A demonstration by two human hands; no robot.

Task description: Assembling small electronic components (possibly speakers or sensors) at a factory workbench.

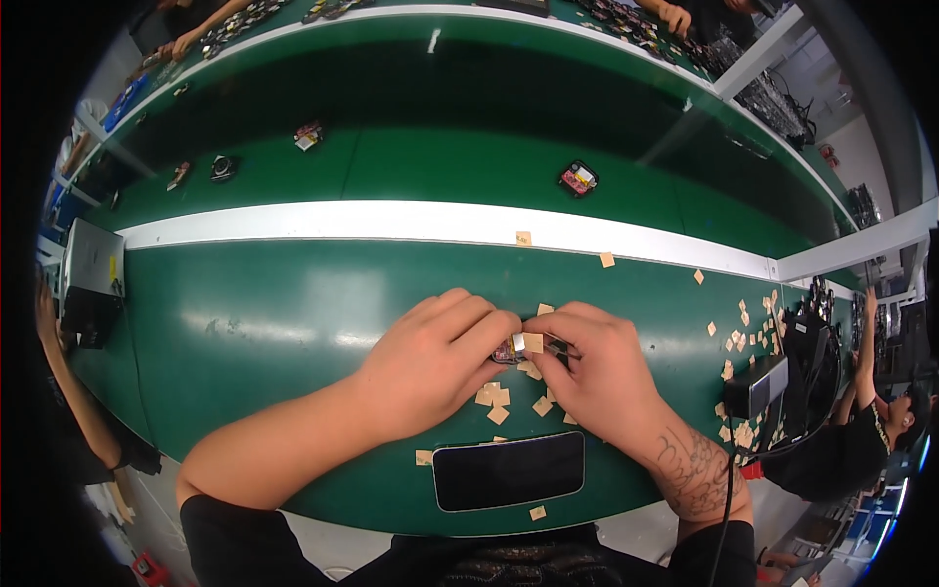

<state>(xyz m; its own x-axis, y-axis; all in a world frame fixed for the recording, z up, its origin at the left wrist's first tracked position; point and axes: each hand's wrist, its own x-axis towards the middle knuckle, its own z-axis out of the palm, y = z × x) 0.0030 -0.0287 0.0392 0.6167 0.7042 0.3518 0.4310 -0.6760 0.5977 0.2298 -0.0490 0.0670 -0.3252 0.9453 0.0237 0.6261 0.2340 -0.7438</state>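
My left hand (440, 354) is closed, its thumb and fingertips pinching a small electronic assembly (505, 349) with a dark edge and a bright silver patch. Facing it, my right hand (604, 367) is also closed, with a small tan paper square (533, 342) at its fingertips, against the assembly's right side. Something thin and dark shows between my right thumb and forefinger; its kind is hard to tell. The fingers cover much of the assembly. More tan squares (498, 415) lie on the green table just below my hands.
A black phone (509, 472) lies near the front edge. Tan squares and a black box-shaped device (755, 386) with a cable are at the right. Beyond a white rail (391, 221), a green belt carries small assemblies (579, 178). A silver-and-black box (93, 279) stands far left. Other people work around.
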